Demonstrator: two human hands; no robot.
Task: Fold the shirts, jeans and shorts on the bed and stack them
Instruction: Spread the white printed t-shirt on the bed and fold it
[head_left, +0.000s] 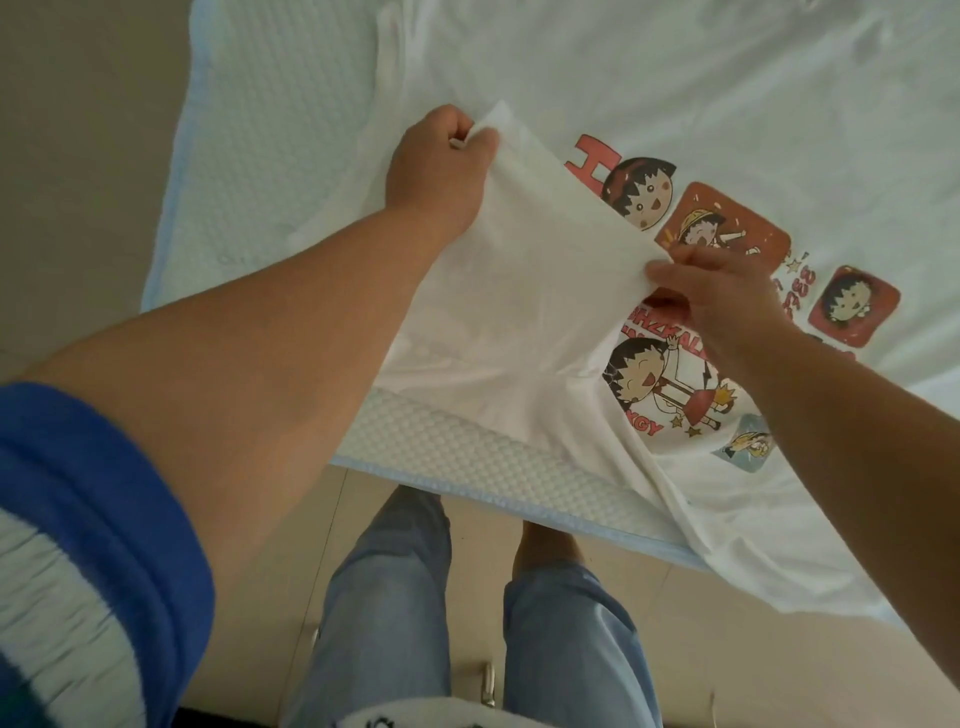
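A white T-shirt with red cartoon prints lies spread, print side up, on the bed. One side of the shirt is lifted off the bed as a flap and hangs over the print. My left hand grips the far end of that flap's edge in a fist. My right hand pinches the near end of the same edge, over the cartoon figures. The shirt's lower part spills past the bed's near edge at the right.
The bed carries a white textured pad with a pale blue border. Beige floor lies to the left and below. My legs in light blue trousers stand close against the bed's near edge.
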